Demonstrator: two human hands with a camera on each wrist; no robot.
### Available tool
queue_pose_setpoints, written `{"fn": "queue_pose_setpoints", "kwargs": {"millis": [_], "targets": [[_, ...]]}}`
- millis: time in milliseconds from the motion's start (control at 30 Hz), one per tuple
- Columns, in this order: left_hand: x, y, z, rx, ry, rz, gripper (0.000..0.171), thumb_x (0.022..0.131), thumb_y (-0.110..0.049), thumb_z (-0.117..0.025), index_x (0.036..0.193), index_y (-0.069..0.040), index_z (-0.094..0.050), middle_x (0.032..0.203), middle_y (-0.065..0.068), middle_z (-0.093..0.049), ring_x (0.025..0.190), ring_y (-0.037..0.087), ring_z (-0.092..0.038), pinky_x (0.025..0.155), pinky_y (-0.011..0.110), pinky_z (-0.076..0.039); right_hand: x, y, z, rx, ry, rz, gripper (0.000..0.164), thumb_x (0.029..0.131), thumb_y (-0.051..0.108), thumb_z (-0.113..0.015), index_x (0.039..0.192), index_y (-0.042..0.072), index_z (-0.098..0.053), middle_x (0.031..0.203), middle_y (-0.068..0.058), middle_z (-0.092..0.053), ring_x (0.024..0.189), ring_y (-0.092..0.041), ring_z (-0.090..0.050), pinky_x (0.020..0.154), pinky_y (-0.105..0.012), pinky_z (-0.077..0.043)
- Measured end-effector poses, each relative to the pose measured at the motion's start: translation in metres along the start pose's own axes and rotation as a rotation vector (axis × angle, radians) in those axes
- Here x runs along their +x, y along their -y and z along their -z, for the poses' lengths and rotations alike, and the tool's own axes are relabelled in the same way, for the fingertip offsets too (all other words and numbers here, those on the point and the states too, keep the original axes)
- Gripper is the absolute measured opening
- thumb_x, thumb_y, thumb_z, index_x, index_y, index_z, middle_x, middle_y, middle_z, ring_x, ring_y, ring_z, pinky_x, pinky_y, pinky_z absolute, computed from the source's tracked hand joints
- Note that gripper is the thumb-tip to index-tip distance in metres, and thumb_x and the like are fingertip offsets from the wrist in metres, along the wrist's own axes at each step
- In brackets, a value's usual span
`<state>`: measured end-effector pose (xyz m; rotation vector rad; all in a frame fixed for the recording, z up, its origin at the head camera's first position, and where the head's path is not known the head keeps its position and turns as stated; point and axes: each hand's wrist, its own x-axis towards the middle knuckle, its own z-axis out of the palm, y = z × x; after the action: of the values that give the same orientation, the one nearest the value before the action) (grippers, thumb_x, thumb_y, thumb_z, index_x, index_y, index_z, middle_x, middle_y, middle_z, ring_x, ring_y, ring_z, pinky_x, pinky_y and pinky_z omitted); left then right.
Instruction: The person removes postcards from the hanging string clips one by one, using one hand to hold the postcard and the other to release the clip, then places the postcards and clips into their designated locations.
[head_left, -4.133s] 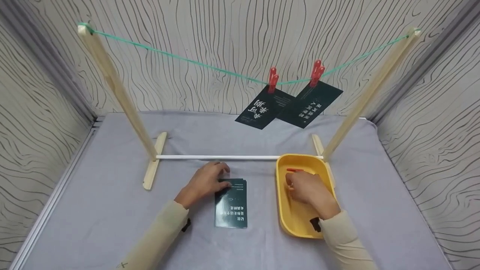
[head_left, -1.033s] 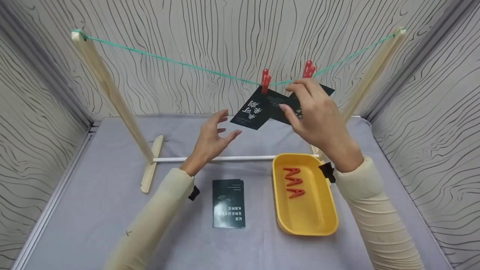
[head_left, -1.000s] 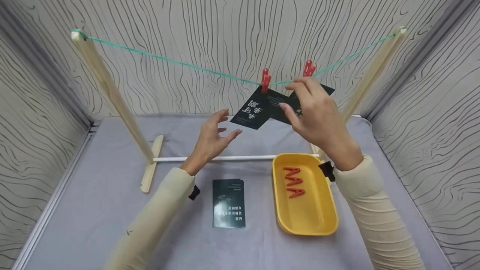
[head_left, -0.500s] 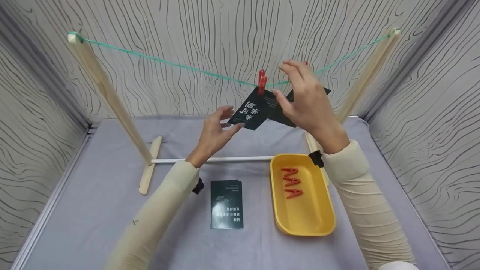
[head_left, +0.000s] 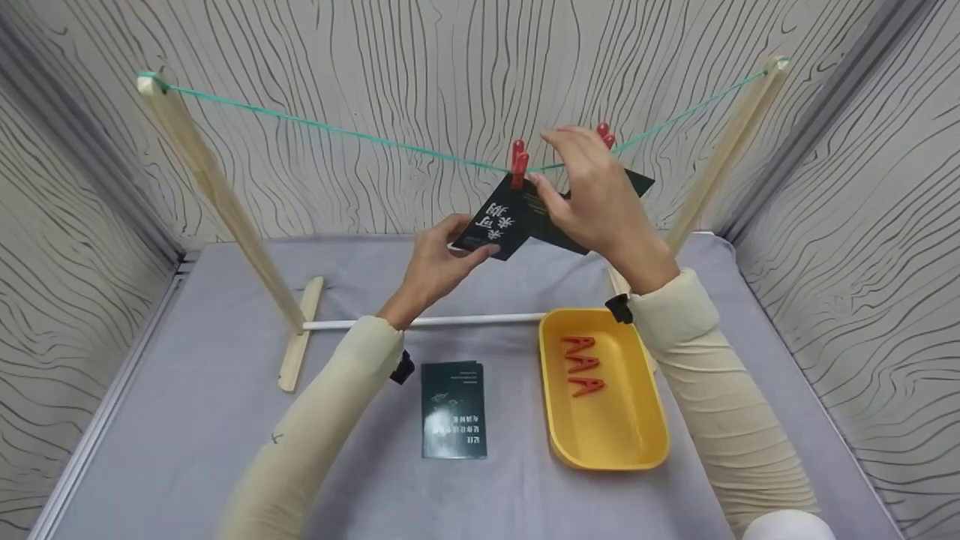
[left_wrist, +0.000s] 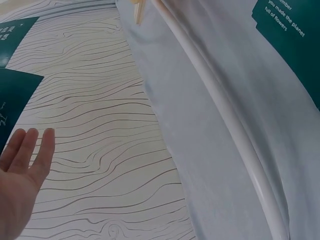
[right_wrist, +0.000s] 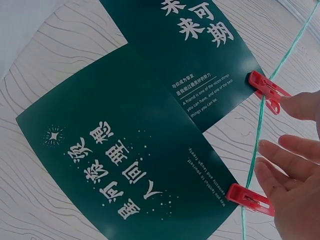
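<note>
Two dark green cards with white writing hang tilted and overlapping from a green line [head_left: 352, 135]. One red clothespin [head_left: 519, 169] holds the left card [head_left: 499, 217]. A second clothespin [right_wrist: 245, 196] holds the right card [right_wrist: 115, 160]. My left hand [head_left: 435, 262] pinches the left card's lower corner, thumb in front; the wrist view shows its other fingers straight. My right hand [head_left: 600, 199] is raised in front of the right card, fingers extended and thumb tip close beside the left clothespin [right_wrist: 267, 92]. Contact there is unclear.
Wooden posts [head_left: 214, 195] carry the line, joined below by a white rod [head_left: 465, 320]. A stack of green cards [head_left: 454, 411] lies on the grey cloth. Right of it, a yellow tray [head_left: 607, 450] contains red clothespins [head_left: 581, 365].
Both hands rose from the card stack and the tray to the line. The left hand then took the left card's corner; the right hand moved leftward towards the left clothespin.
</note>
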<state>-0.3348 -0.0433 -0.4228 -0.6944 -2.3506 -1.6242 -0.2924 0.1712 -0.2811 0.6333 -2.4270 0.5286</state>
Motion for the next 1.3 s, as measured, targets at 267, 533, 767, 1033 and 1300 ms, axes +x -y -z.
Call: {"fn": "queue_pose_setpoints", "kwargs": {"millis": [267,533,767,1033,1300], "targets": [[0.003,-0.003,-0.004,0.004,0.001,0.016,0.038,0.086,-0.031,-0.076,0.119,-0.016,-0.064,0.104,0.003,-0.073,0.094,0.011,-0.070,0.074,0.023,-0.060,0.003,-0.003,-0.006,0.037,0.008,0.016,0.046,0.096,0.024,-0.063,0.136,0.003,-0.054,0.136,-0.015,-0.060,0.134,-0.029,-0.050,0.117,-0.045,-0.038],[0.003,-0.005,-0.007,-0.046,0.012,0.012,0.031,0.090,-0.025,-0.072,0.118,-0.014,-0.064,0.102,0.005,-0.073,0.090,0.012,-0.070,0.074,0.024,-0.060,0.006,-0.005,-0.014,0.058,-0.010,0.040,0.040,0.097,0.023,-0.062,0.130,0.001,-0.058,0.124,-0.013,-0.066,0.122,-0.028,-0.056,0.110,-0.041,-0.045],[0.002,-0.004,-0.009,-0.158,0.056,0.016,0.027,0.093,-0.011,-0.066,0.119,-0.006,-0.062,0.107,0.012,-0.070,0.096,0.019,-0.071,0.074,0.024,-0.061,0.007,-0.006,-0.016,0.156,-0.007,0.017,0.040,0.097,0.026,-0.062,0.130,0.003,-0.059,0.121,-0.012,-0.069,0.117,-0.026,-0.059,0.107,-0.042,-0.047],[-0.004,-0.004,-0.006,-0.211,0.045,0.010,0.026,0.094,0.000,-0.058,0.121,-0.001,-0.061,0.109,0.018,-0.068,0.098,0.027,-0.071,0.074,0.026,-0.061,0.009,-0.004,-0.018,0.215,-0.006,0.008,0.038,0.098,0.024,-0.060,0.130,0.004,-0.061,0.116,-0.011,-0.071,0.116,-0.024,-0.062,0.108,-0.041,-0.046],[-0.011,-0.005,-0.004,-0.160,0.064,0.010,0.026,0.095,-0.002,-0.059,0.121,-0.002,-0.061,0.107,0.016,-0.068,0.095,0.024,-0.071,0.075,0.023,-0.060,0.010,0.000,-0.020,0.224,0.024,-0.061,0.041,0.099,0.028,-0.059,0.132,0.004,-0.059,0.118,-0.011,-0.070,0.118,-0.024,-0.061,0.110,-0.040,-0.045]]}}
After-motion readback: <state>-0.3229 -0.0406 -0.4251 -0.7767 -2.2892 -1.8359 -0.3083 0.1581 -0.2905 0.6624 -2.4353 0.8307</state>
